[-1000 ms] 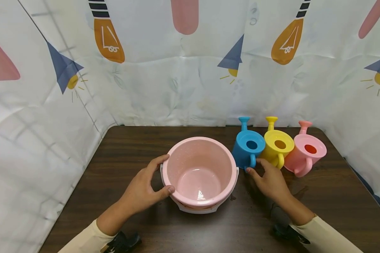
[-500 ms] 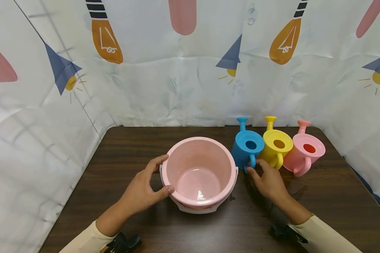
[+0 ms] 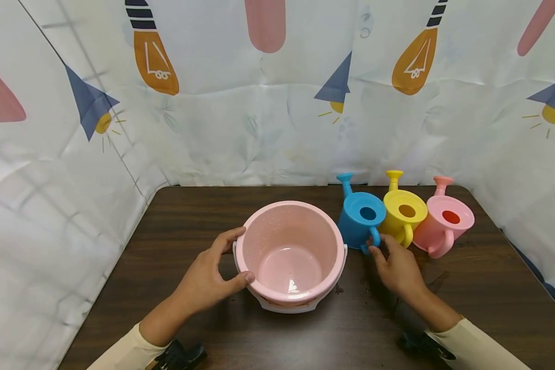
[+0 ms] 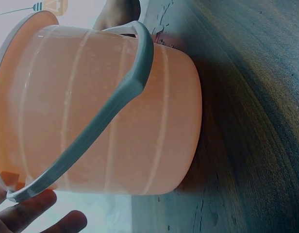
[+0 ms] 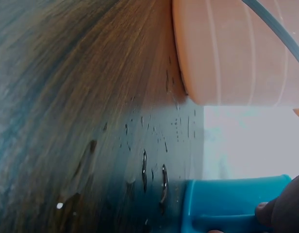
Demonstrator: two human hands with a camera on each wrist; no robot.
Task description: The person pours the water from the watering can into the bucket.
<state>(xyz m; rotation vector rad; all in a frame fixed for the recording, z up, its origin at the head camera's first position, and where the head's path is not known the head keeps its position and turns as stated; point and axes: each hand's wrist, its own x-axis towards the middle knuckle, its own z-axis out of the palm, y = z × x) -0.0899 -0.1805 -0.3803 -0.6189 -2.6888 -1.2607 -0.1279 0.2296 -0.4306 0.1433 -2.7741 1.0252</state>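
Observation:
A pale pink bucket [image 3: 290,288] stands upright on the table, with a pink inside and a light handle [image 4: 108,109] hanging down its side. My left hand [image 3: 203,282] rests on the bucket's left rim, thumb and fingers spread apart. In the left wrist view, fingertips [image 4: 40,201] lie by the rim and handle end. My right hand [image 3: 400,270] grips the handle of a blue watering can [image 3: 353,223], right of the bucket. Its spout now leans left. In the right wrist view, a thumb [image 5: 285,206] lies against the blue can; the other fingers are mostly hidden.
A yellow watering can [image 3: 409,198] and a pink watering can [image 3: 458,208] stand to the right of the blue one. Water drops [image 5: 164,182] lie on the dark wooden table [image 3: 203,205]. A printed white cloth [image 3: 240,128] hangs behind.
The blue watering can has turned in my right hand, its spout swinging left and its handle right. My right hand has shifted slightly right. The left hand and bucket keep their place.

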